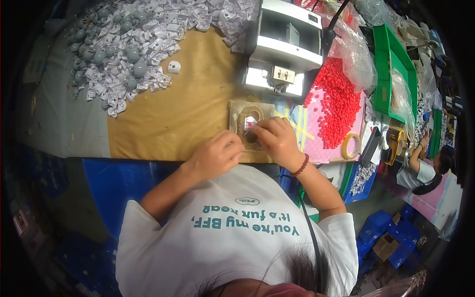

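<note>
here the right hand (pixel 278 141) pinches a small white part (pixel 250 123) over the cardboard jig (pixel 237 111) on the brown table (pixel 168 114); the left hand (pixel 215 156), loosely curled, rests at the jig's near edge beside it.

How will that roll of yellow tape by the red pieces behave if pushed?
The roll of yellow tape lies flat on the pink mat, so it would probably slide, not roll. It looks like a thin hollow ring, likely light and fairly stiff.

Hands at the jig: two, left hand (pixel 216 156), right hand (pixel 277 140)
Tape rolls (pixel 350 146): one
Green trays (pixel 391 69): one
Red pellets (pixel 336 101): uncountable heap
</note>
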Available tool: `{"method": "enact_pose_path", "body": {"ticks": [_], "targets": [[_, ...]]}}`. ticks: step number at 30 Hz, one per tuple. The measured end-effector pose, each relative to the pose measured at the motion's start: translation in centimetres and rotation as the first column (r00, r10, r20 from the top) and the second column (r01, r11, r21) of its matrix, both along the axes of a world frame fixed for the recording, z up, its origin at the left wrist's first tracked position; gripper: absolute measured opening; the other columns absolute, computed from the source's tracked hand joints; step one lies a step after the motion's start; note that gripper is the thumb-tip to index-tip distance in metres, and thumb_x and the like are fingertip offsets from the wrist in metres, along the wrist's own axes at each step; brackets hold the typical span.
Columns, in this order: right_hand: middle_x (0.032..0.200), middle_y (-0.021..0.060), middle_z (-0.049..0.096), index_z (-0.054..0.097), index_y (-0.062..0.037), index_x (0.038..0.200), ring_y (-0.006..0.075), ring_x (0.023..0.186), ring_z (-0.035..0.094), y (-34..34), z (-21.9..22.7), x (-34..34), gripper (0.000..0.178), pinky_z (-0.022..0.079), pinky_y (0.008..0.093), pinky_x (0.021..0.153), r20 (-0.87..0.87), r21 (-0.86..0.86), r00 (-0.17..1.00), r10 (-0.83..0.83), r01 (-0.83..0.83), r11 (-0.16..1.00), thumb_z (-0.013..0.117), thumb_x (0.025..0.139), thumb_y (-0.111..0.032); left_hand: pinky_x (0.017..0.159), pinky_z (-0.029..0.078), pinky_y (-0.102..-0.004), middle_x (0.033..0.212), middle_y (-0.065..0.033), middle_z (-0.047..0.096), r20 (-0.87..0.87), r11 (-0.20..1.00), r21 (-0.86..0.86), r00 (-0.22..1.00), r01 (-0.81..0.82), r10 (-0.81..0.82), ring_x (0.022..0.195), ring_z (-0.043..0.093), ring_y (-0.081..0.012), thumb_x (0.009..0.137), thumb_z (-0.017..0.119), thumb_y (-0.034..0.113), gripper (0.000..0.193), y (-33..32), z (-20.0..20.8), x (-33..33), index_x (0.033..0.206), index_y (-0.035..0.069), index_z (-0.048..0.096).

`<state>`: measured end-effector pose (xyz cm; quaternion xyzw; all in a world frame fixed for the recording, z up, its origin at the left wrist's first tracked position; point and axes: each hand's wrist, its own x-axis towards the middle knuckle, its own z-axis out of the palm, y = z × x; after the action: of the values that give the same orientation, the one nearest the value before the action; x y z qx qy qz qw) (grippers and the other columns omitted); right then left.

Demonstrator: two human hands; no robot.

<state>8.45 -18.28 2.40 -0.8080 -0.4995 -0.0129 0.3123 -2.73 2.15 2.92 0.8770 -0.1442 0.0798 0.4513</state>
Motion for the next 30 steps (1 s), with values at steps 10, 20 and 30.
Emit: {"method": "enact_pose_path", "body": {"ticks": [10, 20, 30], "targets": [[0.1, 0.0057, 0.061, 0.068, -0.0045, 0.108, 0.0218, 0.087, 0.055, 0.1, -0.2, 0.9, 0.034, 0.041, 0.0347, 0.071, 0.176, -0.177, 0.974, 0.144, -0.112, 0.978, 0.062, 0.076, -0.015, 0.071, 0.054, -0.0354, 0.091, -0.0073, 0.06, -0.002, 0.995, 0.041, 0.996, 0.094, -0.094, 0.085, 0.062, -0.0262, 0.072, 0.069, 0.001, 0.017, -0.7, -0.8, 0.4, 0.087, 0.006, 0.065], [0.11, 0.0078, 0.06, 0.066, -0.0053, 0.114, 0.0249, 0.095, 0.054, -0.2, 1.1, 0.1, 0.036, 0.043, 0.0351, 0.077, 0.091, -0.34, 0.985, 0.144, -0.105, 0.935, 0.061, 0.079, -0.013, 0.101, 0.041, -0.0465, 0.126, -0.015, 0.055, 0.016, 0.919, 0.344, 0.979, -0.195, 0.202, 0.125, 0.047, -0.0364, 0.076, 0.068, 0.004, 0.046, -1.6, -0.8, 1.1, 0.121, 0.006, 0.063], [0.103, 0.0076, 0.063, 0.061, -0.0022, 0.115, 0.0163, 0.089, 0.062, -3.6, -2.1, 0.3, 0.035, 0.051, 0.0287, 0.076, -0.744, -0.011, 0.646, -0.167, 0.239, 0.971, 0.069, 0.082, 0.004, 0.103, 0.038, -0.0502, 0.129, -0.02, 0.056, 0.113, 0.864, 0.477, 0.986, -0.159, 0.119, 0.132, 0.044, -0.0346, 0.076, 0.067, 0.007, 0.044, -3.1, -2.7, 1.1, 0.119, 0.001, 0.063]]}}
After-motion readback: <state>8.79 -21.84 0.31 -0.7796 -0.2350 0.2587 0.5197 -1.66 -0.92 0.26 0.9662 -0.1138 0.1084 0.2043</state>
